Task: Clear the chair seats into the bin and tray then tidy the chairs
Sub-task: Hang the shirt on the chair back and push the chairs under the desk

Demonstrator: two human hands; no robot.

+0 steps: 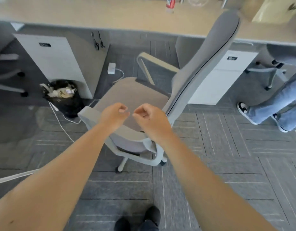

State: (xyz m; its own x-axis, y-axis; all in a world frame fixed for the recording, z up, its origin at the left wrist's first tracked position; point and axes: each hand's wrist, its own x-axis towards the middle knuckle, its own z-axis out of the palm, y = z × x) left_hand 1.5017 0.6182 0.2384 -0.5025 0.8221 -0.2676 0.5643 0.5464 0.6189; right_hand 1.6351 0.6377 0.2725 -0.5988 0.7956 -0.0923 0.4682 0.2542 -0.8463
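Your left hand (114, 114) and right hand (148, 115) hover over the bare chair (132, 95) seat, fingers curled together, holding nothing. The bin (64, 97) stands left on the carpet (227, 147), under the table (94, 14) edge.

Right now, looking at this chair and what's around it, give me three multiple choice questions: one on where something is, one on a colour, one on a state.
1. Where does the bin stand?
A. on the floor left of the chair
B. on the chair seat
C. on the desk

2. What colour is the bin's liner?
A. white
B. black
C. blue

3. How does the chair seat look?
A. piled with papers
B. holding a cup
C. bare, nothing visible on it

Answers:
1 A, it sits on the carpet beside the seat's left edge.
2 B, the bag is dark black around the crumpled rubbish.
3 C, only grey fabric shows; the left hand and right hand hover over it, curled and holding nothing.
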